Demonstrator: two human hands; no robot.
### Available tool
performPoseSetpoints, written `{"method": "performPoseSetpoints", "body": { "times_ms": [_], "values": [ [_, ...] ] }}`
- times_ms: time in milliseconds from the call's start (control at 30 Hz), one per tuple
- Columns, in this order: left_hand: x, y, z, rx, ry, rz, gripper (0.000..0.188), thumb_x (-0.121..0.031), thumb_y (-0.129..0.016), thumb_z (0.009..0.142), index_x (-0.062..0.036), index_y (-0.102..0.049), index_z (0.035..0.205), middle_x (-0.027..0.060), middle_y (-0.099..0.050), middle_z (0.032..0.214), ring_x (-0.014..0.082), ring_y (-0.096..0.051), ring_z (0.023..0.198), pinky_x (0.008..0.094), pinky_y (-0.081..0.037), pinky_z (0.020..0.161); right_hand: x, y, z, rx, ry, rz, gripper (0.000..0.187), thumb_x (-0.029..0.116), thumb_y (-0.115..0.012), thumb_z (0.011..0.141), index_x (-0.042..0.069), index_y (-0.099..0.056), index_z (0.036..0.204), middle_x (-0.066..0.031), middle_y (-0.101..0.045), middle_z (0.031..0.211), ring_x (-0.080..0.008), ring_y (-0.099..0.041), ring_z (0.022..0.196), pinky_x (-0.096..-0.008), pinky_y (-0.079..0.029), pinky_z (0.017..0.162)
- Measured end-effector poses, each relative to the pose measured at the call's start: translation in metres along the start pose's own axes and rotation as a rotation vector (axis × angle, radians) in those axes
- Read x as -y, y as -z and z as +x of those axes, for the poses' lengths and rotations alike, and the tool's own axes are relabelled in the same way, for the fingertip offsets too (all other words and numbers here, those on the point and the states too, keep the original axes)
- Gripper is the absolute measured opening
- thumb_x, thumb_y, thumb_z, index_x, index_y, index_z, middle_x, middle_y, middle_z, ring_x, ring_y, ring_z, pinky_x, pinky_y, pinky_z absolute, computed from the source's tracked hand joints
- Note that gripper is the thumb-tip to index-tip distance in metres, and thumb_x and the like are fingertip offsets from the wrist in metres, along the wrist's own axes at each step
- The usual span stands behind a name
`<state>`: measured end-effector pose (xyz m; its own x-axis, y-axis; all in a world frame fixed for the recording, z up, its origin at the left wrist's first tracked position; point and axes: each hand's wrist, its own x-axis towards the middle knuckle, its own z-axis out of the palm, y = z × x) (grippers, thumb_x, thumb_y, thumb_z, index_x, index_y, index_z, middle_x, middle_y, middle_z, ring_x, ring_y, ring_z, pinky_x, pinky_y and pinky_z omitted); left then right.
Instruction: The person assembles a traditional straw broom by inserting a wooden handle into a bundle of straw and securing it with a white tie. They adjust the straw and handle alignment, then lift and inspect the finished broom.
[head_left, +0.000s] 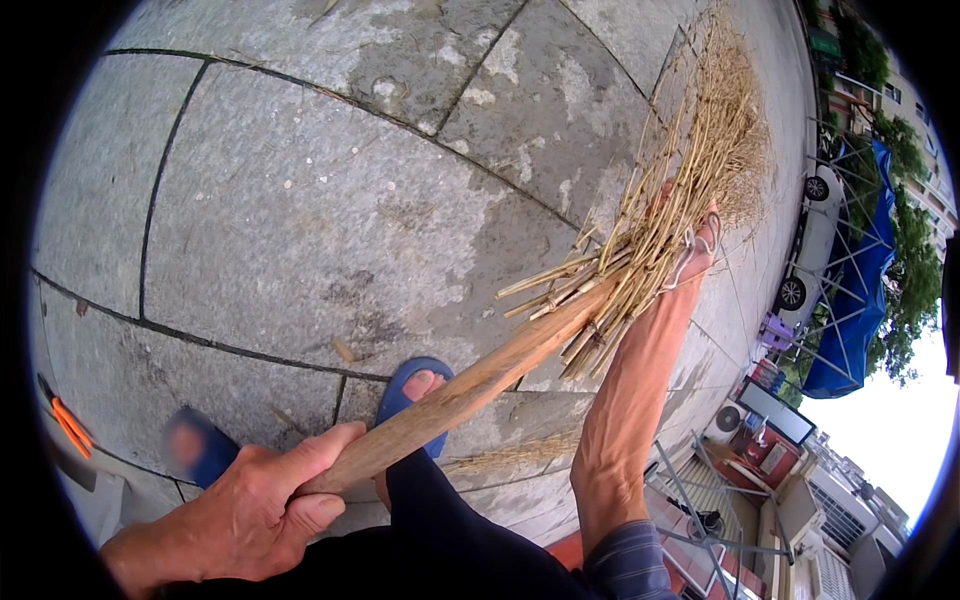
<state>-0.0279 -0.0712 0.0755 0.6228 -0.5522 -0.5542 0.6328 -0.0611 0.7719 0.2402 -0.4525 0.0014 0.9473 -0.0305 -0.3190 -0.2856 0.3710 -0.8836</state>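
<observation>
A broom of dry straw-coloured stalks (705, 150) on a flat wooden handle (450, 395) slants across my front, brush end far right. My left hand (255, 505) is closed around the handle's near end, low on the left. On the brush end, my right hand (700, 240) is closed around the bundle from its right side; the stalks hide most of its fingers. A loop of pale cord (685, 258) shows at that hand by the bundle. Cut stalk ends stick out unevenly around the handle's far end.
Pliers with orange grips (72, 428) lie at the far left. My feet in blue slippers (412, 390) stand on grey paving (300, 200). Loose stalks (515, 455) lie by the right foot. Rightward are a white car (808, 240), blue tarp (865, 290) and metal frames (715, 530).
</observation>
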Motion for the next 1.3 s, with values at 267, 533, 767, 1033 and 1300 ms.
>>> {"method": "performPoseSetpoints", "body": {
  "times_ms": [267, 533, 767, 1033, 1300],
  "values": [
    [0.010, 0.000, -0.001, -0.072, -0.084, 0.079, 0.052, -0.026, -0.052, 0.095, 0.0057, -0.041, 0.135, 0.0156, -0.054, 0.065, 0.0213, -0.058, 0.057, 0.0328, -0.045, 0.059, -0.024, -0.007, 0.007, -0.222, 0.057, 0.138, 0.041, 0.037, -0.047, 0.094, -0.004, -0.053, 0.096, -0.0202, -0.058, 0.083, -0.0321, -0.060, 0.072, -0.0368, -0.055, 0.060],
    [0.007, -0.012, -0.011, -0.093, 0.220, -0.096, 0.086, -0.064, -0.054, 0.087, 0.0013, -0.040, 0.140, -0.0021, -0.048, 0.068, 0.0064, -0.046, 0.056, 0.0242, -0.038, 0.051, -0.014, -0.007, 0.009, -0.297, -0.012, 0.278, 0.041, 0.037, -0.039, 0.098, -0.003, -0.049, 0.096, -0.0200, -0.056, 0.080, -0.0343, -0.058, 0.065, -0.0417, -0.053, 0.055],
    [0.014, -0.014, -0.014, -0.047, 0.309, -0.120, 0.081, -0.061, -0.056, 0.087, -0.0023, -0.042, 0.140, -0.0036, -0.046, 0.066, 0.0055, -0.045, 0.055, 0.0225, -0.037, 0.050, -0.011, -0.009, 0.000, -0.159, -0.133, 0.136, 0.055, 0.050, -0.045, 0.094, -0.003, -0.053, 0.089, -0.0229, -0.059, 0.074, -0.0296, -0.059, 0.060, -0.0371, -0.051, 0.052],
    [0.029, -0.011, -0.017, -0.023, 0.237, -0.117, 0.061, -0.038, -0.056, 0.092, 0.0006, -0.044, 0.138, -0.0010, -0.051, 0.062, 0.0079, -0.049, 0.054, 0.0243, -0.040, 0.052, -0.033, -0.037, -0.001, -0.094, -0.115, 0.081, 0.047, 0.043, -0.049, 0.095, -0.005, -0.049, 0.094, -0.0196, -0.057, 0.071, -0.0304, -0.061, 0.060, -0.0383, -0.053, 0.050],
    [0.034, -0.010, -0.017, -0.059, 0.146, -0.154, 0.058, -0.031, -0.057, 0.094, 0.0009, -0.042, 0.141, -0.0016, -0.050, 0.057, 0.0071, -0.048, 0.049, 0.0240, -0.039, 0.048, -0.029, -0.032, -0.014, -0.198, -0.127, 0.271, 0.055, 0.051, -0.044, 0.095, -0.003, -0.053, 0.091, -0.0206, -0.058, 0.071, -0.0307, -0.060, 0.059, -0.0368, -0.051, 0.049]
  ]
}}
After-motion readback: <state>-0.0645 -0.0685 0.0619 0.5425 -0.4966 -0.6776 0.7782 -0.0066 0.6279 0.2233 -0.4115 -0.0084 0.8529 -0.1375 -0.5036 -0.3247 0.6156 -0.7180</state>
